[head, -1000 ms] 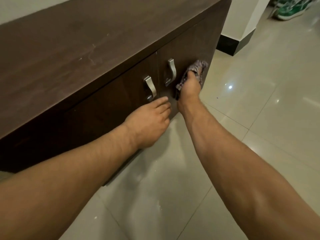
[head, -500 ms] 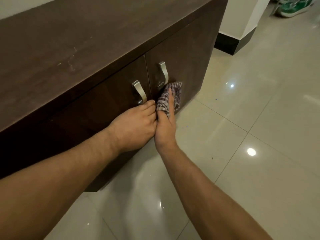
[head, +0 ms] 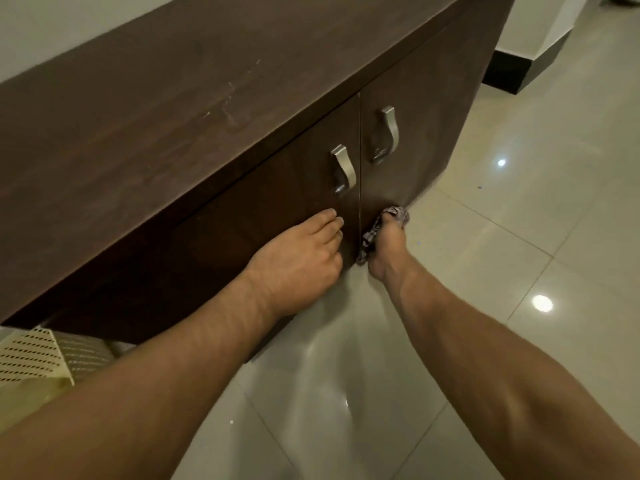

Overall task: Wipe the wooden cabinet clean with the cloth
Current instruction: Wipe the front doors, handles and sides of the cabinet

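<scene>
Head view: right hand (head: 388, 247) presses the checked cloth (head: 398, 213) against the right door (head: 426, 109) of the wooden cabinet (head: 173, 98), low near the bottom edge. Fingers look straight, and cloth and hand run up the door, so the rest of that panel lies above and right. Left hand (head: 298, 261) lies flat on the left door (head: 270, 202), holding nothing. Count: 1 cloth, 2 doors, 2 metal handles (head: 343, 171)
</scene>
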